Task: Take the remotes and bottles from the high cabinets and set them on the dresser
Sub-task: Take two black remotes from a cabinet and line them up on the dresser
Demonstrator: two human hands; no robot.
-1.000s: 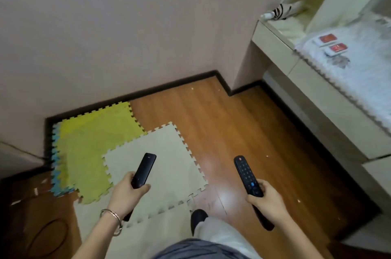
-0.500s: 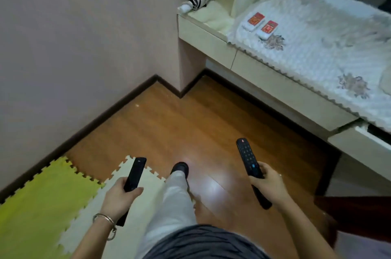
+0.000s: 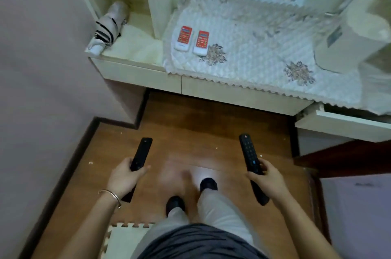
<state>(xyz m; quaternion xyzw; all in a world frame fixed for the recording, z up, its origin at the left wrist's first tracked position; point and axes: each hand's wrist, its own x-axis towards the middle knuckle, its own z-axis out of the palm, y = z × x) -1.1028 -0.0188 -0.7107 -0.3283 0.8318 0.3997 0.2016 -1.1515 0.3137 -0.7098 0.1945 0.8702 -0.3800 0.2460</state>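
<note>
- Our left hand (image 3: 124, 176) keeps its fingers curled round the slim black remote (image 3: 141, 153), low over the wooden floor (image 3: 190, 127), as half a second ago.
- Our right hand (image 3: 267, 180) likewise still grips the buttoned black remote (image 3: 248, 153), keypad up, tip toward the dresser (image 3: 232, 96).
- We now face the dresser squarely; earlier it ran slantwise at the upper right.
- The pair of white-and-red remotes (image 3: 183, 38) lies side by side on its quilted cover (image 3: 254, 36), nearer in view than before.
- The yellow mat has left our view; only the edge of the cream foam mat (image 3: 124, 237) shows by our feet.
</note>
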